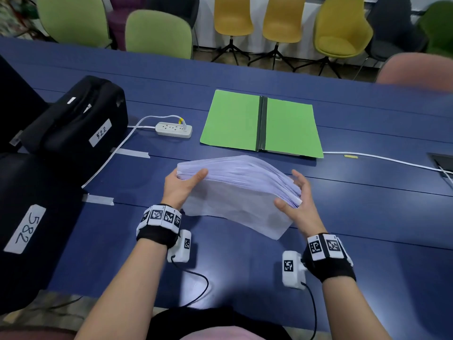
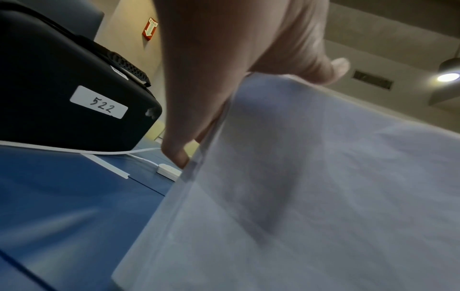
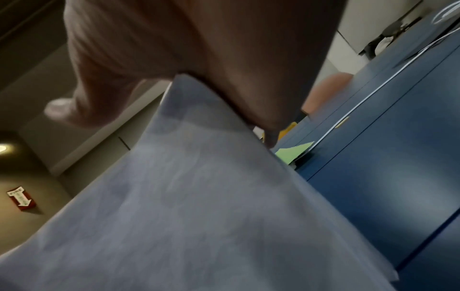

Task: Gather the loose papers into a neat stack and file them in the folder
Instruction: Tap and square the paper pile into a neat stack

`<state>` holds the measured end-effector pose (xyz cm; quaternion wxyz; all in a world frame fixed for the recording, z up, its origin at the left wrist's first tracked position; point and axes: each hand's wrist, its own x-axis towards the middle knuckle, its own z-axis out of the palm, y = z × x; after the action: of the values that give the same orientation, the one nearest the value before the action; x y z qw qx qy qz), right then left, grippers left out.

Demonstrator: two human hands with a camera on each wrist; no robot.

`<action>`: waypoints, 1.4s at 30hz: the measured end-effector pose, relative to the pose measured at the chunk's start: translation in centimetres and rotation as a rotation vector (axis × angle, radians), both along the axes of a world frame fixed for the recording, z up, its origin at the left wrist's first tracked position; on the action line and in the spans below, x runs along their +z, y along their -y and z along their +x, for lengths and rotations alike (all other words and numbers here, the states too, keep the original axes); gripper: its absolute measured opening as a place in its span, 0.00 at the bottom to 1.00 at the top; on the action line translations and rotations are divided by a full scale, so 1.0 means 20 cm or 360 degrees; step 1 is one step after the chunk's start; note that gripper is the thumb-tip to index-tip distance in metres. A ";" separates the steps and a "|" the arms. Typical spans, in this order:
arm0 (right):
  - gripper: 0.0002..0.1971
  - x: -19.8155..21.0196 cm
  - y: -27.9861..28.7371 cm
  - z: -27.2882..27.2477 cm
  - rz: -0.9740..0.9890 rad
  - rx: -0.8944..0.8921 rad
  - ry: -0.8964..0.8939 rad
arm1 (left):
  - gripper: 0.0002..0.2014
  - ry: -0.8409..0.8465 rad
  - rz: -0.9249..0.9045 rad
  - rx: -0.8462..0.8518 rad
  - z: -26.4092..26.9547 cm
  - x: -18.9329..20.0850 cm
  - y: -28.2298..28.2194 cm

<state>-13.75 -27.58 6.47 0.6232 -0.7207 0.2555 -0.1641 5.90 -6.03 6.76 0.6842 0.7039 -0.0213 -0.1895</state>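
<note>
Stack of papers (image 1: 239, 190) held just above the blue counter (image 1: 355, 217), near centre, short of the folder. Sheets white, thin, matte; many of them, edges fanned and stepped along the right side, not yet squared. Stack bowed: far edge arched up, near corner drooping toward the counter.

Left hand (image 1: 180, 186) at the stack's left end, thumb on top, fingers curled underneath, pinching the edge. Right hand (image 1: 297, 200) at the right end, thumb laid on the top sheet, fingers (image 1: 300, 179) spread fairly wide against the fanned edge, cupping the stack.

Green folder (image 1: 261, 125) lying open and flat on the far side of the papers, well apart from them; two card leaves, dark spine strip down the middle. Card looks stiffer than the sheets.

Handling, as a judgement: stack moderately heavy, floppy, slippery between sheets; likely to splay or slide if gripped at one end only. Best held at both short ends, thumbs above, fingers below, then tapped on edge to square.

White power strip (image 1: 174, 130) and cable left of folder; black case (image 1: 73, 123) labelled 522 far left.
</note>
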 end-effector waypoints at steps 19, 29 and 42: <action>0.10 -0.07 0.01 0.09 -0.0146 -0.0475 -0.0333 | 0.12 0.0325 0.0384 -0.0428 0.06 -0.02 -0.07; 0.06 0.00 -0.04 0.06 0.0334 -0.0648 0.0187 | 0.25 0.0264 0.0067 0.0125 -0.08 0.01 0.03; 0.11 0.01 0.00 0.07 0.0506 -0.0965 0.0392 | 0.12 0.0166 -0.0036 0.0099 0.01 -0.01 0.10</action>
<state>-12.25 -27.54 6.76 0.6767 -0.4811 0.4029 -0.3851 6.18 -8.07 6.49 0.6957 0.7053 -0.0373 -0.1309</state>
